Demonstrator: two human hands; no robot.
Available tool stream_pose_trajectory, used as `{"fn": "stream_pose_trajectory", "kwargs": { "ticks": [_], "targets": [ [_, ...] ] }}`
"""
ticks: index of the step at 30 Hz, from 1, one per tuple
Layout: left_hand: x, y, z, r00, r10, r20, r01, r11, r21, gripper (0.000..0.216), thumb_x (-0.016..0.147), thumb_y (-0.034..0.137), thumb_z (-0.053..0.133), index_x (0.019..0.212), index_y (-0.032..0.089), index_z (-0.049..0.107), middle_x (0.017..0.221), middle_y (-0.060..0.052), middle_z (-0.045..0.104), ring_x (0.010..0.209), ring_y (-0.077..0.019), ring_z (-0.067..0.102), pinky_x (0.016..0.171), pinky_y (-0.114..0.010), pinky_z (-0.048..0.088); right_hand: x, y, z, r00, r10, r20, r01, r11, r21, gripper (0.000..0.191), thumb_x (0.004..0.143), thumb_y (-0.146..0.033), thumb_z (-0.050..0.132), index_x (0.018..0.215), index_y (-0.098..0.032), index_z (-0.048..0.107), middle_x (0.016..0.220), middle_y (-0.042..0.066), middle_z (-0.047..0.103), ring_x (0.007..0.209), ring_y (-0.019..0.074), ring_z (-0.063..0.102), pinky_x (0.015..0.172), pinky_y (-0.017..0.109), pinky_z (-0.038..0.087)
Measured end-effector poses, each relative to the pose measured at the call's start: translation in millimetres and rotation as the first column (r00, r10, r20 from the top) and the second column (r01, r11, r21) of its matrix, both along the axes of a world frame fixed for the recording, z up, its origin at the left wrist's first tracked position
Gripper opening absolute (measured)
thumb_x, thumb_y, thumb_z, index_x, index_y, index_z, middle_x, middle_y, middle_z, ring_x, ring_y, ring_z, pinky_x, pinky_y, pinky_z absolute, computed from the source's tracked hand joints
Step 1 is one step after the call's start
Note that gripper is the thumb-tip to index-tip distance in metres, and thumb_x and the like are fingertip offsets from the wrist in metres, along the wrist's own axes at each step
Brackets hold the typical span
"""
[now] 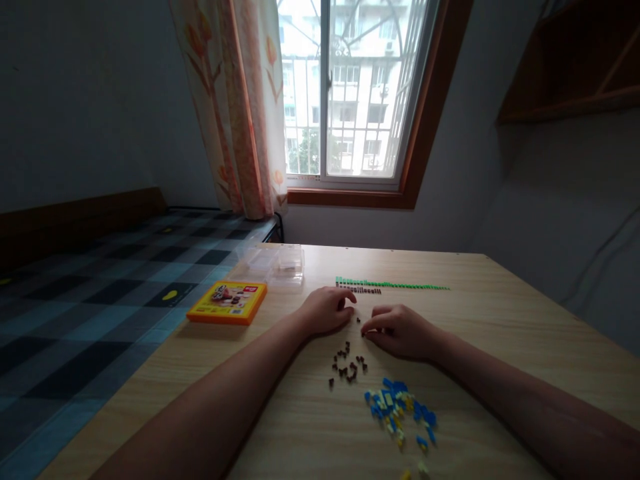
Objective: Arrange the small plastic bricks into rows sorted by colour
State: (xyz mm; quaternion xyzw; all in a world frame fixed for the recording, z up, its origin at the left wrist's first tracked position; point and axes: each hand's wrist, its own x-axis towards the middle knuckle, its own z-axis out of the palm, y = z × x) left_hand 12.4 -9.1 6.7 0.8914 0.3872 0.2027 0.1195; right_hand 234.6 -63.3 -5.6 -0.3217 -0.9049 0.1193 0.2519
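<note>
My left hand (327, 311) rests on the table with curled fingers, thumb and index finger apart and nothing visible between them. A single small brown brick (359, 320) lies between my two hands. Thumb and fingertips of my right hand (403, 330) are pinched together low over the table on a tiny brown brick, mostly hidden by the fingers. Beyond the hands, a row of brown bricks (367, 291) runs beside longer rows of green bricks (393, 285). Closer to me is a loose scatter of brown bricks (343, 371).
A pile of blue, yellow and cream bricks (397, 403) lies at the near right of the wooden table (500, 320). On the left are a yellow-orange box (227, 303) and a clear plastic case (280, 263). A bed (165, 257) adjoins the table's left side.
</note>
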Motion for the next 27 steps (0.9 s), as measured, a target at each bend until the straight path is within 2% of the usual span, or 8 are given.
{"fn": "stream_pose_trajectory", "kwargs": {
  "ticks": [5, 12, 16, 23, 27],
  "targets": [
    [-0.2, 0.0, 0.2, 1.000, 0.002, 0.003, -0.002, 1.000, -0.001, 0.024, 0.079, 0.030, 0.057, 0.098, 0.024, 0.070, 0.071, 0.002, 0.065, 0.066, -0.0133, 0.056, 0.064, -0.024, 0.040, 6.3, 3.0, 0.0, 0.998, -0.026, 0.050, 0.025, 0.999, 0.023, 0.016, 0.087, -0.025, 0.056, 0.087, -0.021, 0.072, 0.077, 0.002, 0.064, 0.059, 0.0099, 0.055, 0.060, 0.022, 0.041],
    [-0.3, 0.4, 0.4, 1.000, 0.004, -0.003, -0.004, 1.000, -0.004, 0.024, 0.079, 0.030, 0.057, 0.098, 0.024, 0.070, 0.072, 0.002, 0.066, 0.066, -0.0135, 0.057, 0.063, -0.023, 0.041, 16.1, 14.1, -3.0, 0.985, -0.094, 0.147, 0.074, 0.988, 0.139, 0.026, 0.095, -0.031, 0.047, 0.092, -0.021, 0.071, 0.085, 0.004, 0.067, 0.071, 0.0130, 0.060, 0.066, 0.023, 0.042],
    [-0.4, 1.1, -0.5, 1.000, 0.004, -0.009, -0.004, 1.000, 0.002, 0.024, 0.078, 0.029, 0.058, 0.099, 0.025, 0.069, 0.072, 0.002, 0.066, 0.067, -0.0137, 0.057, 0.064, -0.024, 0.041, 26.2, 25.3, -6.5, 0.975, -0.146, 0.171, 0.114, 0.976, 0.185, 0.025, 0.095, -0.030, 0.048, 0.091, -0.022, 0.071, 0.086, 0.004, 0.067, 0.074, 0.0140, 0.061, 0.067, 0.023, 0.043],
    [-0.3, 1.4, -0.7, 1.000, -0.003, -0.006, 0.003, 1.000, 0.005, 0.024, 0.078, 0.028, 0.058, 0.098, 0.024, 0.070, 0.072, 0.002, 0.066, 0.068, -0.0140, 0.058, 0.066, -0.024, 0.041, 52.9, 45.0, -13.6, 0.932, -0.326, 0.158, 0.294, 0.935, 0.199, 0.023, 0.094, -0.030, 0.051, 0.095, -0.027, 0.074, 0.096, 0.002, 0.070, 0.076, 0.0142, 0.064, 0.067, 0.024, 0.045],
    [-0.5, 2.2, -1.7, 1.000, 0.001, -0.001, -0.001, 1.000, 0.006, 0.023, 0.078, 0.029, 0.058, 0.098, 0.024, 0.070, 0.072, 0.002, 0.066, 0.068, -0.0140, 0.057, 0.065, -0.024, 0.041, 57.4, 49.2, -17.3, 0.898, -0.428, 0.107, 0.399, 0.892, 0.214, 0.023, 0.091, -0.029, 0.054, 0.104, -0.031, 0.073, 0.100, 0.002, 0.070, 0.080, 0.0153, 0.065, 0.068, 0.024, 0.046]
  ]
}}
